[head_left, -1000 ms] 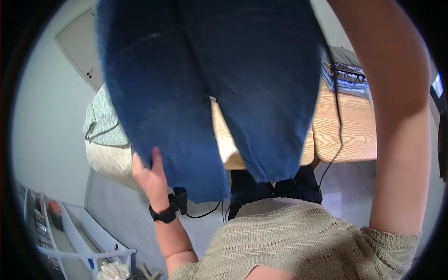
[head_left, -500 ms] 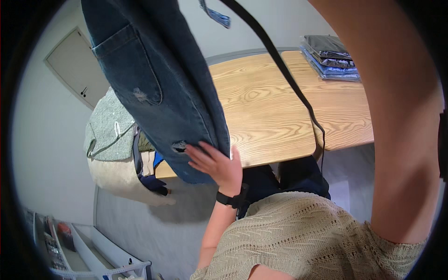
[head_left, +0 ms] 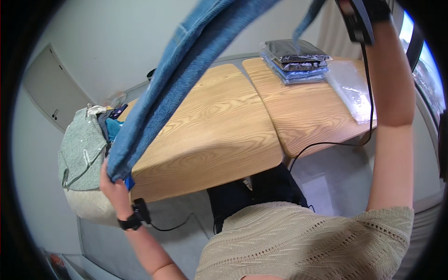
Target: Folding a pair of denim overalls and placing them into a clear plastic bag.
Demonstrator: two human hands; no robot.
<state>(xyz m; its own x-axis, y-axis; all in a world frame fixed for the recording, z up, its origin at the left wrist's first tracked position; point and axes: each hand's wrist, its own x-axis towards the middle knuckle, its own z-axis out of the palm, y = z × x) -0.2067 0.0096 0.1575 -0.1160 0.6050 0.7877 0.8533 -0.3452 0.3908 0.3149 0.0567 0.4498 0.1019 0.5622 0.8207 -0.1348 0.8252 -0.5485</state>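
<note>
A pair of blue denim jeans (head_left: 172, 88) stretches slantwise from the lower left up past the top edge, where its upper part is out of view. My left hand (head_left: 114, 186) is closed around the lower end of the jeans, beside the garment pile. High at the upper right is my right hand (head_left: 345, 6), raised and mostly hidden by a black wrist device and the picture's edge; its fingers cannot be made out. A narrow strip of denim (head_left: 308, 21) dangles just left of it.
Wooden tables (head_left: 214, 135) stand before me. On the right one lie a stack of bagged folded clothes (head_left: 296, 60) and clear plastic bags (head_left: 352, 91). A pale green knitted garment (head_left: 84, 149) tops a pile at left. A black cable (head_left: 326, 143) hangs from my right wrist.
My left hand has gone from lying open against the jeans to gripping their lower end, further left. The jeans now slant toward the upper right. My view has shifted right.
</note>
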